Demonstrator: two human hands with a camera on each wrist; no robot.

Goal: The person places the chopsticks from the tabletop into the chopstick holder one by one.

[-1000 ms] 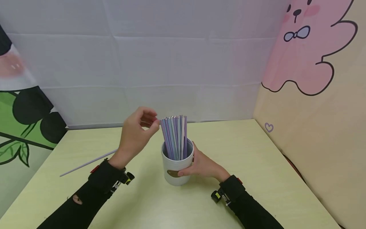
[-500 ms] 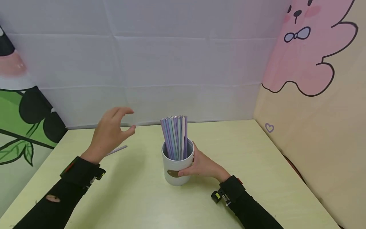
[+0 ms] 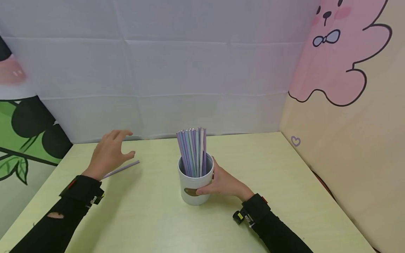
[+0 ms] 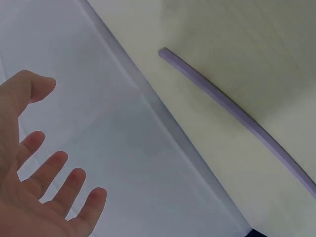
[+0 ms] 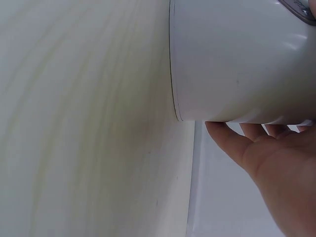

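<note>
A white cup [image 3: 194, 184] stands mid-table with several purple, blue and white straws [image 3: 193, 149] upright in it. My right hand [image 3: 223, 182] grips the cup's right side, fingers wrapped round its wall; the right wrist view shows the cup wall [image 5: 237, 59] against my fingers [image 5: 256, 136]. My left hand [image 3: 110, 153] hovers open to the left, fingers spread, holding nothing. Just below it a single lilac straw [image 3: 121, 168] lies flat on the table, also seen in the left wrist view as the straw [image 4: 232, 111] beside my spread fingers [image 4: 54, 182].
The pale yellow-green table [image 3: 158, 218] is boxed in by a white back wall [image 3: 177, 70], a beige right panel with a pink bunny drawing [image 3: 338, 52] and a left panel with green leaves [image 3: 19, 151].
My left hand drew away from the straw tops in the cup, moved left and down, and now hovers over the straw lying on the table. The right hand kept its grip.
</note>
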